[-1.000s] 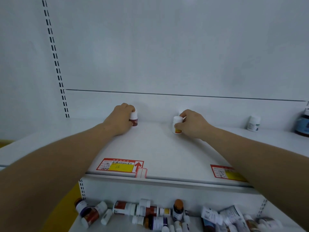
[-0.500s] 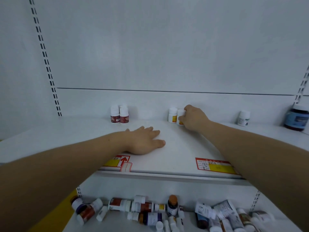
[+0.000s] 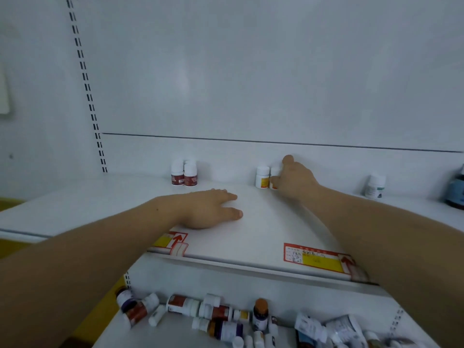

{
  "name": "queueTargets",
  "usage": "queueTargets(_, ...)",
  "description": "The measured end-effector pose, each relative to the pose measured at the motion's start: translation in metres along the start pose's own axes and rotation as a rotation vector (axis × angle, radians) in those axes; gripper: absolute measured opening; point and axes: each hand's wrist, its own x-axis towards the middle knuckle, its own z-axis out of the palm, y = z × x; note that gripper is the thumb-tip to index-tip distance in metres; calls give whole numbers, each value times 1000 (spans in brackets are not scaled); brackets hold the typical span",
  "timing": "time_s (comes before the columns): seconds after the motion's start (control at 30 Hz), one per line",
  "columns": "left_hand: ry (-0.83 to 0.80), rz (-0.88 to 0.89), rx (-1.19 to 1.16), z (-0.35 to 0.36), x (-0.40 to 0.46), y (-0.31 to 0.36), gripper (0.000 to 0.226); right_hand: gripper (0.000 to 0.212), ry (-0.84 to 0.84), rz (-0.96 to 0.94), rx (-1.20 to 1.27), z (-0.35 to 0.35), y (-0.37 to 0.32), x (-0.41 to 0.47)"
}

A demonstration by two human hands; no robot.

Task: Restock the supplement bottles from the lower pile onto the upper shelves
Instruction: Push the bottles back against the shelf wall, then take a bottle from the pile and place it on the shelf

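Note:
Against the back wall of the upper white shelf (image 3: 251, 237) stand red-labelled white bottles (image 3: 184, 175) in a tight group. To their right stand two yellow-labelled white bottles; the left one (image 3: 262, 177) is free. My right hand (image 3: 293, 180) curls round the right one (image 3: 274, 175), which is mostly hidden by the fingers. My left hand (image 3: 211, 209) lies flat on the shelf with straight fingers, in front of the red-labelled bottles and holding nothing. On the lower shelf lies a pile of mixed supplement bottles (image 3: 221, 320).
A small white bottle with a teal label (image 3: 374, 186) and a dark blue-labelled jar (image 3: 456, 190) stand at the shelf's far right. Two red-and-yellow price tags (image 3: 317, 259) sit on the shelf's front lip. A slotted upright (image 3: 86, 84) runs up the left wall.
My left hand let go of the red-labelled bottle and drew back to lie flat on the shelf. My right hand pushed its yellow-labelled bottle back beside the other one.

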Motion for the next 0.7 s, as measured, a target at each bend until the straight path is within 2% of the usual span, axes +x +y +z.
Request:
queueTargets(0.17, 72, -53, -41, -10, -32, -1, 74, 63, 0, -142, -131, -24, -28, -24)
queueTargets(0.3, 128, -52, -39, -13, -88, -11, 71, 65, -76, -265, -141, -28, -77, -69)
queueTargets(0.43, 170, -58, -17, -13, -166, -32, 69, 65, -81, -348, -86, -17, -138, -125)
queueTargets(0.53, 170, -80, -23, -4, -229, -54, 67, 58, -73, -406, -28, -4, -184, -168)
queueTargets(0.7, 97, -172, -28, 26, -308, -88, 70, 65, -119, -471, -1, 19, -238, -232)
